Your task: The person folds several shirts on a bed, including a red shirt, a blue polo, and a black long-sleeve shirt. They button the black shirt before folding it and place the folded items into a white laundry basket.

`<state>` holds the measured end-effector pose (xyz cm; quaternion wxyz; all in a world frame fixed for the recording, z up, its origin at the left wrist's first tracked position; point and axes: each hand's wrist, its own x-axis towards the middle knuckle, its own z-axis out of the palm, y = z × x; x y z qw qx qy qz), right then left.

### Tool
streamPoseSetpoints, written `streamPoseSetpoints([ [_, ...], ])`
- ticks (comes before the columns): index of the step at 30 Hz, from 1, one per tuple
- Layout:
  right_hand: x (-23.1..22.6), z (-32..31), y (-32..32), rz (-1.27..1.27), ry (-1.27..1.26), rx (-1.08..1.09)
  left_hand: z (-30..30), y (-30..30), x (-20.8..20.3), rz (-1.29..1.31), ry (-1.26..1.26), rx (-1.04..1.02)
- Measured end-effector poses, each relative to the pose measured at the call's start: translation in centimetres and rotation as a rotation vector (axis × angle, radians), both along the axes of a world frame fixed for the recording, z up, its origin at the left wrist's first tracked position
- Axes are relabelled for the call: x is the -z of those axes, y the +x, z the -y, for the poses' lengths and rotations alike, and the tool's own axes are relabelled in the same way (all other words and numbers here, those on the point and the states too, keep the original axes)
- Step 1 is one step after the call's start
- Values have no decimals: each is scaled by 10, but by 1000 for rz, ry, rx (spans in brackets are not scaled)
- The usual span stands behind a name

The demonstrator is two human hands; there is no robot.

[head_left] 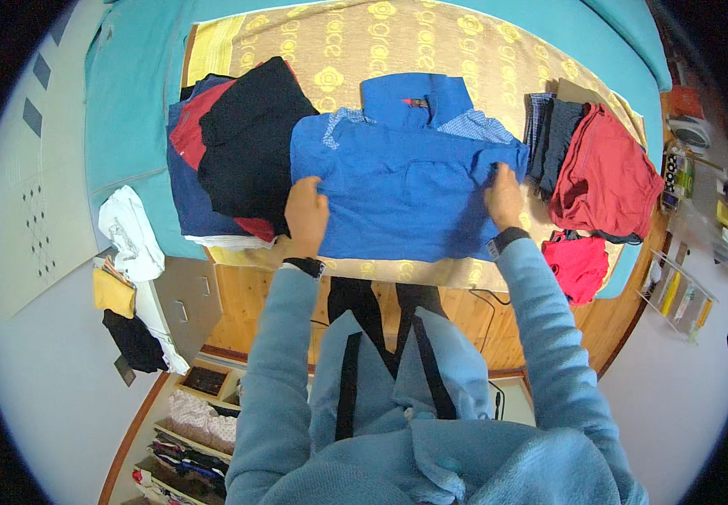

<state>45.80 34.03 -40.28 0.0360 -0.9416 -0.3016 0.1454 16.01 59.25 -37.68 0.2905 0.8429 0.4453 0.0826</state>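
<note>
A blue collared shirt (406, 194) lies before me, partly folded, its collar at the far side and checked trim showing at the shoulders. My left hand (307, 217) is closed on the shirt's left edge. At the opposite edge, my right hand (505, 199) pinches the fabric, thumb and fingers pressed together. The cloth between both hands is spread fairly flat, with some creases. Just left of the shirt, touching it, a black garment (250, 143) rests on a heap of red and navy clothes.
A patterned yellow cover (280, 46) lies over the teal bed (124, 101). On the right are red shorts (603, 177), dark folded garments (559, 139) and a bright red cloth (578, 263). At left, white clothing (132, 231) lies by a drawer cabinet (189, 303); shelves of clothes stand lower left.
</note>
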Motion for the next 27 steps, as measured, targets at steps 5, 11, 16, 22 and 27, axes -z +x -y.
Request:
streamPoseSetpoints([
  [5, 0, 64, 61, -172, 571, 183, -71, -64, -5, 750, -324, -693],
  [11, -36, 123, 72, -87, 489, 372, -61, -54, -23, 105, 550, -471],
  [16, -43, 44, 45, -10, 539, -294, -16, 37, -15, 98, 312, 212],
  [22, -26, -21, 48, 33, 175, -346, -17, 67, 2, -17, 228, 121],
  [27, -40, -4, 46, 75, 30, -415, -6, 45, -52, 461, -539, 325],
])
